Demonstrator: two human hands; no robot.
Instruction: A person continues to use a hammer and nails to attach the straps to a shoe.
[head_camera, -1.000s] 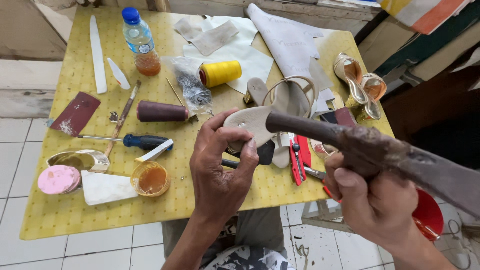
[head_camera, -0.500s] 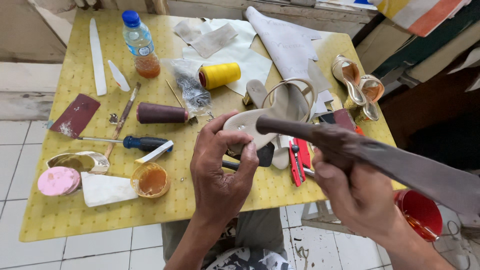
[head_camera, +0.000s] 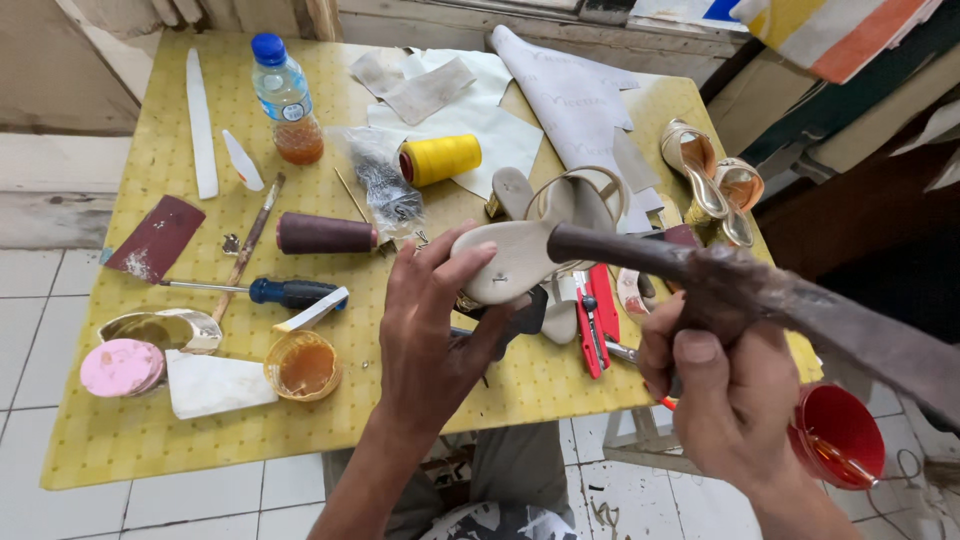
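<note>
Shoe sole (head_camera: 510, 262) gripped by left hand (head_camera: 432, 330) — right hand (head_camera: 722, 400) clenches hammer (head_camera: 760, 300).

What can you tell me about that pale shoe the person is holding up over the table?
The shoe is a cream sandal, turned sole-up so its smooth pale sole faces the camera. Thin looping straps arch behind it. The left hand grips it from below, fingers curled along its edge, above the yellow table. The rounded end of a dark, worn metal tool, held in the right hand, rests against the sole.
</note>
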